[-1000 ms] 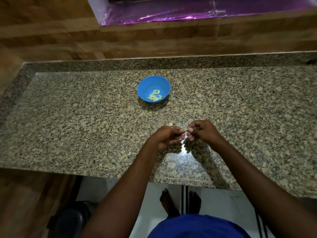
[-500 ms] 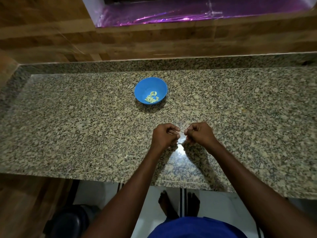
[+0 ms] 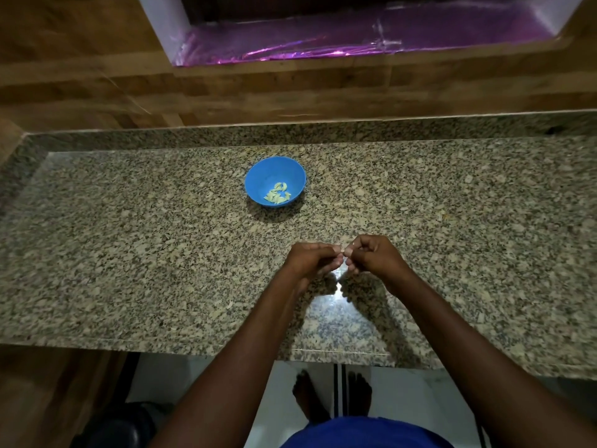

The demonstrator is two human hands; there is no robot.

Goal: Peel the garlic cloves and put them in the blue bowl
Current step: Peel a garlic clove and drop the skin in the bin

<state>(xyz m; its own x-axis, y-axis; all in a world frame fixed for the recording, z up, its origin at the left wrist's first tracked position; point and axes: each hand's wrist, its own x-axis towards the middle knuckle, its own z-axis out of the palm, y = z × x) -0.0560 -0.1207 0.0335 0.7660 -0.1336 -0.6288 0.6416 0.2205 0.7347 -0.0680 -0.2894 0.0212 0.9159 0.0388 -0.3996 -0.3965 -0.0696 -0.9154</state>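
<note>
No legible text, label, brand, number or sign found anywhere in frame.

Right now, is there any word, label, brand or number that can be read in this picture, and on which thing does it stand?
None: no text can be read anywhere.
The blue bowl is plain, with no print or label.
The granite counter and the purple foil carry no writing either.
</note>
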